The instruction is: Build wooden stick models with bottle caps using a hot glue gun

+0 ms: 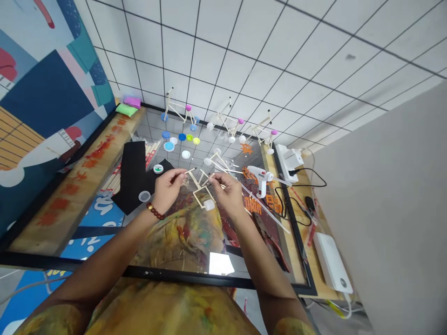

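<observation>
Over the glass tabletop, my left hand [169, 190] pinches the upper left end of a small frame of pale wooden sticks [199, 197]. My right hand [228, 191] has thumb and fingers closed on the frame's right side, near a short dark-tipped stick. At the lower end of this frame is a white bottle cap [208, 204]. Just beyond it rests another stick frame [218, 160] with white caps. A white hot glue gun [260, 178] lies right of my right hand. Left of my left hand is a small round tin [158, 169] with a green centre.
Several finished-looking stick models [181, 111] with caps and pink tops stand along the back. Loose coloured caps [182, 137] lie before them. Black sheet [132, 172] and packed sticks [152, 151] are left; pliers [275, 246], cables and a power strip [288, 163] are right.
</observation>
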Motion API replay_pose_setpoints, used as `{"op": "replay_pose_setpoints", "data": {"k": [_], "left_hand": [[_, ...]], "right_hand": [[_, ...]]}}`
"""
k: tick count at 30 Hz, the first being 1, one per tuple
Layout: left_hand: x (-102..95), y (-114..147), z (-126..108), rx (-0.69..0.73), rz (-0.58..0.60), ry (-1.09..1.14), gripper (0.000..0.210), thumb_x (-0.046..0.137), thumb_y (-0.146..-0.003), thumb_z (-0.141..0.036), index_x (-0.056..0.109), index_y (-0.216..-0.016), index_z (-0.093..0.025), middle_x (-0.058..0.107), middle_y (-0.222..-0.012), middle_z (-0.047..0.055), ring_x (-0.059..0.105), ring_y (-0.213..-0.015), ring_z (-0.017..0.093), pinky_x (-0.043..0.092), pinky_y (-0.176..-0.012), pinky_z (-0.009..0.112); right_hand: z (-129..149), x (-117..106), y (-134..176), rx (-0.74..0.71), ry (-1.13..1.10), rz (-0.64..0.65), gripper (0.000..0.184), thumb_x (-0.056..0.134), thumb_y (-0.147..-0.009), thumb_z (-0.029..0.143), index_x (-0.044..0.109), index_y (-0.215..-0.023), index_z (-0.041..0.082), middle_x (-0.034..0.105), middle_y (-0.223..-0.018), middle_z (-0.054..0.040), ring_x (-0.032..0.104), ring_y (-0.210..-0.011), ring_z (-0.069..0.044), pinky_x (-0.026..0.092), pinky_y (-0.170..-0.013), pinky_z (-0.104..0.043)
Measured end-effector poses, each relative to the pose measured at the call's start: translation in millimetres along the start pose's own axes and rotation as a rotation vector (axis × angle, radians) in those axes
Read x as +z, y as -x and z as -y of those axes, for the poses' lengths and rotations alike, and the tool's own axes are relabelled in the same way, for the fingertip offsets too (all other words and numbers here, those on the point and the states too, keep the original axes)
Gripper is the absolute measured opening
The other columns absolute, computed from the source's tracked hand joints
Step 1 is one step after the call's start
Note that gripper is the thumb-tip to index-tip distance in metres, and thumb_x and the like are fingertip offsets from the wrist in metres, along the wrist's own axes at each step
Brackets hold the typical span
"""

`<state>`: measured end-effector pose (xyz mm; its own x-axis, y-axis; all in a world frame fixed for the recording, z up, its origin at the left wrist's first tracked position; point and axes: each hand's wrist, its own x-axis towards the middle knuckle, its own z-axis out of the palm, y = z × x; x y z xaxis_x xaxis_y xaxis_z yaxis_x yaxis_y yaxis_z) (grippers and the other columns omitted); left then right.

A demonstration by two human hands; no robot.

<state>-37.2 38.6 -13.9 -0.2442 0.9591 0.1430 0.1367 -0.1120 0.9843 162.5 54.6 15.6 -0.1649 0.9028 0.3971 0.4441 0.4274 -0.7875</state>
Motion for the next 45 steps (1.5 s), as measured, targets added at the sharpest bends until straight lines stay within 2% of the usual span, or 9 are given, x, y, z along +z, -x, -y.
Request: {"op": "replay_pose_setpoints", "data": {"k": [8, 16, 25, 32, 39, 45], "left_hand": [[0.9, 6.2, 10.8, 0.197, 0.043, -0.147, 0.02, 0.058, -0.092, -0.025, 0.074, -0.099, -0.017, 0.075, -0.094, 0.007, 0.071, -0.083, 0.018, 0.057, -0.072, 0.028], [2.3, 10.1, 12.2, 0.377, 0.11, -0.372, 0.025, 0.054, -0.091, -0.01, 0.07, -0.108, -0.019, 0.075, -0.104, 0.005, 0.068, -0.098, 0.019, 0.055, -0.09, 0.033], [5.9, 10.8, 17.8, 0.308, 0.204, -0.485, 0.044, 0.056, -0.085, -0.003, 0.061, -0.125, -0.019, 0.074, -0.111, 0.004, 0.066, -0.107, 0.022, 0.054, -0.096, 0.037], [4.8, 10.1, 16.8, 0.282, 0.219, -0.498, 0.045, 0.055, -0.086, -0.004, 0.06, -0.127, -0.019, 0.074, -0.113, 0.005, 0.065, -0.109, 0.022, 0.053, -0.097, 0.039], [5.4, 10.6, 19.2, 0.289, 0.219, -0.488, 0.042, 0.054, -0.086, -0.005, 0.061, -0.124, -0.019, 0.074, -0.112, 0.005, 0.065, -0.108, 0.024, 0.053, -0.096, 0.04], [5.2, 10.1, 16.8, 0.275, 0.235, -0.474, 0.043, 0.053, -0.085, -0.004, 0.061, -0.125, -0.02, 0.073, -0.111, 0.006, 0.064, -0.107, 0.024, 0.052, -0.096, 0.041]], "right_hand": [[-4.8, 5.2, 4.8, 0.01, 0.052, 0.014, 0.015, 0.06, -0.091, 0.03, 0.07, -0.084, 0.021, 0.072, -0.08, -0.0012, 0.065, -0.073, -0.016, 0.05, -0.073, -0.028], [-4.6, 7.6, 9.9, 0.034, 0.029, 0.029, 0.017, 0.059, -0.093, 0.033, 0.068, -0.084, 0.021, 0.071, -0.08, -0.0014, 0.065, -0.074, -0.016, 0.05, -0.074, -0.029], [-8.3, 10.2, 10.6, 0.052, 0.018, 0.024, 0.02, 0.059, -0.093, 0.035, 0.069, -0.083, 0.021, 0.072, -0.082, -0.0025, 0.067, -0.077, -0.017, 0.051, -0.076, -0.03], [-9.9, 10.0, 20.1, 0.07, -0.008, -0.003, 0.018, 0.061, -0.093, 0.035, 0.07, -0.088, 0.02, 0.074, -0.083, -0.0025, 0.067, -0.075, -0.016, 0.054, -0.076, -0.03], [-16.4, 11.0, 37.9, 0.055, -0.037, -0.097, 0.011, 0.066, -0.09, 0.03, 0.072, -0.093, 0.021, 0.076, -0.085, -0.0023, 0.07, -0.073, -0.016, 0.058, -0.073, -0.03], [-17.8, 11.9, 40.0, 0.053, 0.022, -0.075, 0.012, 0.065, -0.089, 0.03, 0.073, -0.094, 0.022, 0.076, -0.087, -0.0031, 0.07, -0.075, -0.016, 0.058, -0.074, -0.031]]}}
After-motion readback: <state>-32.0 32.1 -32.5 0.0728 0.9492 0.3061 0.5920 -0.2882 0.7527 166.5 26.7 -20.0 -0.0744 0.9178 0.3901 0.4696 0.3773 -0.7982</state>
